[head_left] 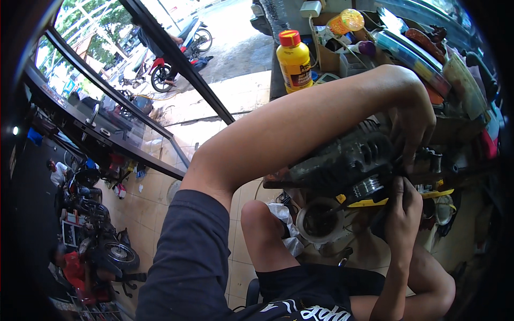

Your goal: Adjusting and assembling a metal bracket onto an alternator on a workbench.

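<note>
A dark, grimy alternator (pixel 348 155) with vent slots and a shiny ribbed pulley (pixel 368 187) sits on the bench at chest height. My left arm reaches across above it. My left hand (pixel 415 125) bends down at the alternator's right end, its fingers curled and pointing toward a dark part there. Just below, my right hand (pixel 405 206) comes up from underneath, thumb and fingers pressed together at the same spot. Whatever lies between the fingers of either hand is hidden in shadow.
Behind my arm stands a yellow bottle (pixel 294 61) with a red cap, beside boxes of clutter. A round pale tub (pixel 320 219) sits below the alternator, near a yellow bar (pixel 369 202). Motorcycles (pixel 96 214) and people are at the left, past a glass door (pixel 123 101).
</note>
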`<state>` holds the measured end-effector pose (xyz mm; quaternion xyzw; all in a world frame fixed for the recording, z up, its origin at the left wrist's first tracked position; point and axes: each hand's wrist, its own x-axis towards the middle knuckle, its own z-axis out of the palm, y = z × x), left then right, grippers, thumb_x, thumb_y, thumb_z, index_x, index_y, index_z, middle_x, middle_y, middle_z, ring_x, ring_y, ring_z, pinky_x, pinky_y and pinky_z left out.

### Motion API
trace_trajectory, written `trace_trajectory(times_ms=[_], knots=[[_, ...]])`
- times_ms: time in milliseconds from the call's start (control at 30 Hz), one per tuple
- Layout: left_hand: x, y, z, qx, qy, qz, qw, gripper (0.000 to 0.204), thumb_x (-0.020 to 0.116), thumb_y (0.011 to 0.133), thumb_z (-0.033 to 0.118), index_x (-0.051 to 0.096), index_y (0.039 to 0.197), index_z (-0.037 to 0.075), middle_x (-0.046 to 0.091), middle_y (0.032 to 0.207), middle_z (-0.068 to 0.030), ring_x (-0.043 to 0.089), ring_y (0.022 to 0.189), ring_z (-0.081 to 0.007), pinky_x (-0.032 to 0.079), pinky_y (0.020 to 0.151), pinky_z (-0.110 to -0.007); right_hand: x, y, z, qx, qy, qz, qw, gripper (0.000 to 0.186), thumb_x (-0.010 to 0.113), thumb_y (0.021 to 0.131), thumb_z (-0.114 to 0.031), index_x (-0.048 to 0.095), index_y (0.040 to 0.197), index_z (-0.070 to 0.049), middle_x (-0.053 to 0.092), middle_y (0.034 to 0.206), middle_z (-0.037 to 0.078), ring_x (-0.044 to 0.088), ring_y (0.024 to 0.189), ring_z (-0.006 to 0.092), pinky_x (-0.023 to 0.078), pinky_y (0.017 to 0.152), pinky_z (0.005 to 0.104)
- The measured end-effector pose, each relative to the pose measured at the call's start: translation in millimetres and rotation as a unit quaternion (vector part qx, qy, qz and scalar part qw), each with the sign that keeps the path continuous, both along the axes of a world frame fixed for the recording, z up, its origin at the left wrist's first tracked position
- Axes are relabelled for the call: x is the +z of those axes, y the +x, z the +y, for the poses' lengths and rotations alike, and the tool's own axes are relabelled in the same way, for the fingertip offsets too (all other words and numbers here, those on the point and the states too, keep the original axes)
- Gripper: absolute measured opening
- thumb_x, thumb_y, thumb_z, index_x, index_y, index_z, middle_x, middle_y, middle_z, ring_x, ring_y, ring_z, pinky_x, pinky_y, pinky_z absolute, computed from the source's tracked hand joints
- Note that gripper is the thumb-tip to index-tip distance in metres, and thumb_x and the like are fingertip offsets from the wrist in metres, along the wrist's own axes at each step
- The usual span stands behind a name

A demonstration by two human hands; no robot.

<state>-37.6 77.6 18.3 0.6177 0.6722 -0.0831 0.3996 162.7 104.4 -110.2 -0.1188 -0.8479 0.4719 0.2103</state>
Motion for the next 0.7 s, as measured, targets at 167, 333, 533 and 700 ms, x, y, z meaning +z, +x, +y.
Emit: trace_trajectory(times_ms=[167,333,533,700], knots=[[20.8,16.4,-12.2,0.044,0.042,0.046,0.997,0.043,0.081,0.085,0.039,0.073,0.103,0.001,0.075,0.086,-0.0091,0.071,0.071,-0.0182,0.055,0.060,-0.031,26.7,7.5,6.5,-0.002,0.184,-0.037,0.982,0.017,0.060,0.099,-0.015,0.065,0.092,0.000,0.063,0.067,0.022,0.063,0.061,0.0414,0.047,0.053,0.0465],[22.7,10.0,-19.7,0.061,0.034,-0.012,0.997,0.029,0.082,0.084,0.030,0.074,0.089,0.003,0.067,0.063,-0.0026,0.064,0.059,-0.0134,0.045,0.047,-0.027,12.8,-2.2,8.6,0.017,0.275,-0.007,0.961,0.018,0.063,0.098,-0.019,0.061,0.093,-0.002,0.063,0.063,0.019,0.064,0.056,0.0379,0.048,0.050,0.0453],[9.1,6.7,-5.3,0.022,0.079,-0.041,0.996,0.031,0.084,0.081,0.021,0.077,0.103,0.001,0.074,0.075,-0.0055,0.066,0.062,-0.0101,0.052,0.060,-0.028,9.1,-6.5,9.9,0.001,0.107,-0.024,0.994,0.024,0.057,0.100,-0.017,0.062,0.085,0.000,0.061,0.062,0.024,0.064,0.062,0.0441,0.049,0.054,0.0498],[10.4,4.0,-18.1,0.039,0.067,0.009,0.997,0.035,0.087,0.079,0.024,0.077,0.103,0.001,0.075,0.080,-0.0061,0.069,0.068,-0.0111,0.054,0.063,-0.026,18.8,-7.1,-0.7,0.010,0.021,-0.042,0.999,0.026,0.056,0.101,-0.019,0.066,0.089,0.002,0.061,0.064,0.027,0.063,0.064,0.0466,0.050,0.059,0.0511]])
